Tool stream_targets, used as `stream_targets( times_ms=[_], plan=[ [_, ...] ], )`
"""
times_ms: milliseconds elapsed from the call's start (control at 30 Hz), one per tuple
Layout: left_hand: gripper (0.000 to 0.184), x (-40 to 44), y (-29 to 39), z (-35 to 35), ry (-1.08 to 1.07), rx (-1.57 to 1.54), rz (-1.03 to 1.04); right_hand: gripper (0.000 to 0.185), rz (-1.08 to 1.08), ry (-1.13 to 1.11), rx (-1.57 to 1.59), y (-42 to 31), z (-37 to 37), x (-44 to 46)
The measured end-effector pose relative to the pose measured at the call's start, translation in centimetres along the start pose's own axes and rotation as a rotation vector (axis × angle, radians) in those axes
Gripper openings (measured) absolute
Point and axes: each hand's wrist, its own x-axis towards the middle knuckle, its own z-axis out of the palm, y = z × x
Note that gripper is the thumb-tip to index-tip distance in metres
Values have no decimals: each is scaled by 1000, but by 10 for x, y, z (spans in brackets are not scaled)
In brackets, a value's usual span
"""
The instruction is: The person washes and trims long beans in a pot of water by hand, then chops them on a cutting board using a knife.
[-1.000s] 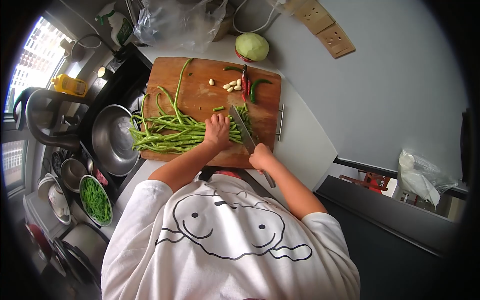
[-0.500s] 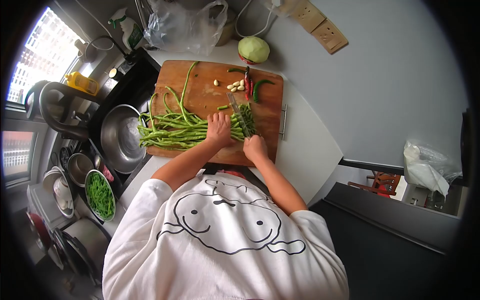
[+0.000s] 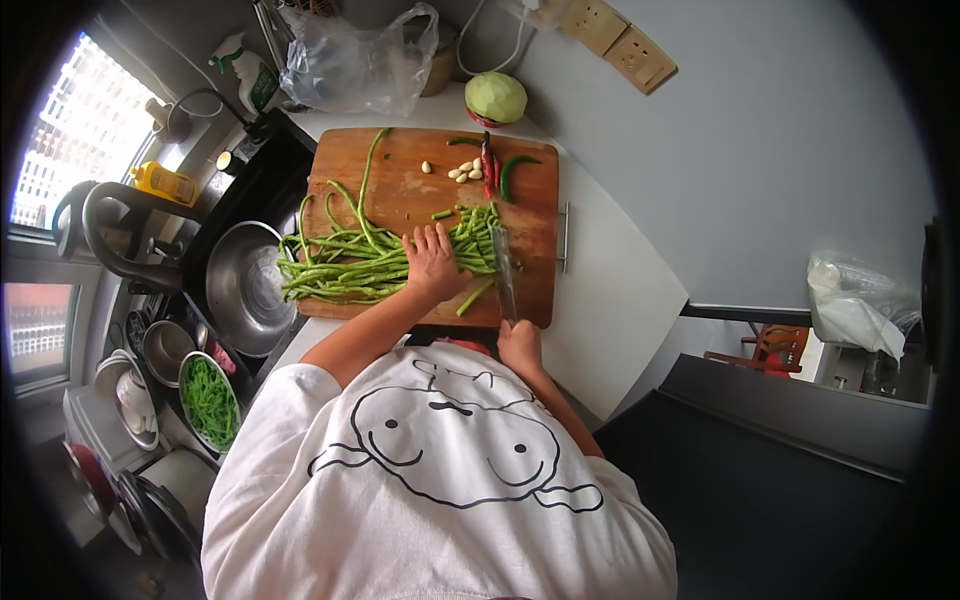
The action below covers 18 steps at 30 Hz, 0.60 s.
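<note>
A bundle of long green beans (image 3: 345, 265) lies across the wooden cutting board (image 3: 420, 185). My left hand (image 3: 432, 262) rests on the bundle with its fingers spread, pressing the beans down near their right end. In my right hand (image 3: 520, 346) is the handle of a knife (image 3: 504, 275), its blade pointing away from me along the cut right ends of the beans. One short bean piece (image 3: 475, 298) lies apart, close to the board's near edge. Garlic cloves (image 3: 466, 172), red chilies (image 3: 489, 165) and a curved green chili (image 3: 512, 176) sit at the back right of the board.
A peeled pale-green round vegetable (image 3: 496, 98) stands behind the board, beside a clear plastic bag (image 3: 360, 60). To the left are a metal basin (image 3: 250, 285), a faucet (image 3: 100, 220) and a bowl of cut greens (image 3: 210, 400). A grey wall (image 3: 750, 170) rises at right.
My right hand has drawn the knife toward me and to the right, so the blade is now at the bundle's end. A bean piece now lies near the board's front edge.
</note>
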Motion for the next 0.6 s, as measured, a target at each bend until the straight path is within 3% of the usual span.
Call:
stream_targets(
  times_ms=[67, 267, 333, 433, 600],
  plan=[
    [96, -6, 4, -2, 133, 13, 77, 30, 46, 2, -23, -11, 8, 3],
    [110, -25, 6, 9, 64, 22, 201, 29, 50, 54, -18, -21, 11, 5],
    [108, -17, 4, 29, 213, 57, 165, 30, 43, 57, -25, -18, 5, 3],
    [107, -5, 1, 15, 66, 56, 113, 31, -11, 87, -46, -21, -2, -3],
    [109, -1, -1, 6, 44, 67, 67, 29, -75, 89, -107, -30, -2, -9]
  ],
)
